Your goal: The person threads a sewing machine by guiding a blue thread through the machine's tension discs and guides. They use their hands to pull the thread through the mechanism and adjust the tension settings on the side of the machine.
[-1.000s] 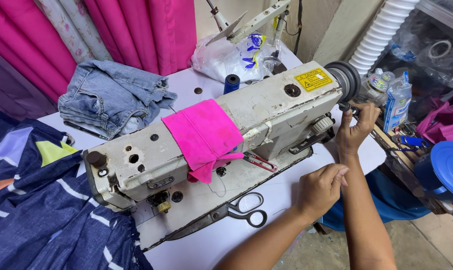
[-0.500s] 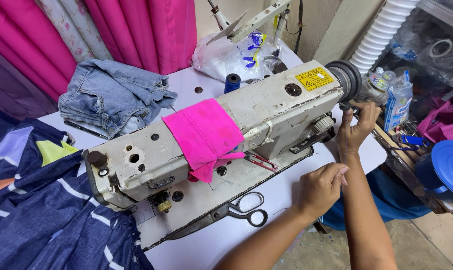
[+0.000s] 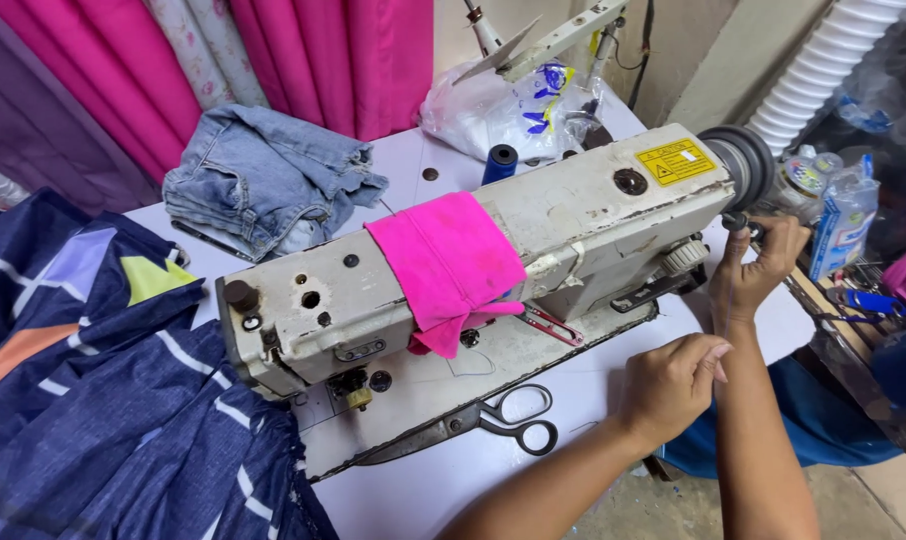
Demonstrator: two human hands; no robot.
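At the sewing machine (image 3: 493,270) wheel (image 3: 743,165), right hand (image 3: 753,265) grips; left hand (image 3: 673,385) rests closed on the table (image 3: 433,490); fingers could get pinched if the wheel spins.

The sewing machine (image 3: 473,270) is seen to be cast metal under cream paint, matt, chipped and stained. Its handwheel (image 3: 741,165) is dark, smooth and dull. A matt pink cloth (image 3: 451,265) is draped over the arm. The scissors (image 3: 473,425) are of dull grey metal. The table top (image 3: 443,480) is smooth, white and faintly glossy. Faded, frayed denim (image 3: 268,180) and matt navy printed fabric (image 3: 123,420) are noted. The bag (image 3: 493,105) is glossy, crinkled plastic.
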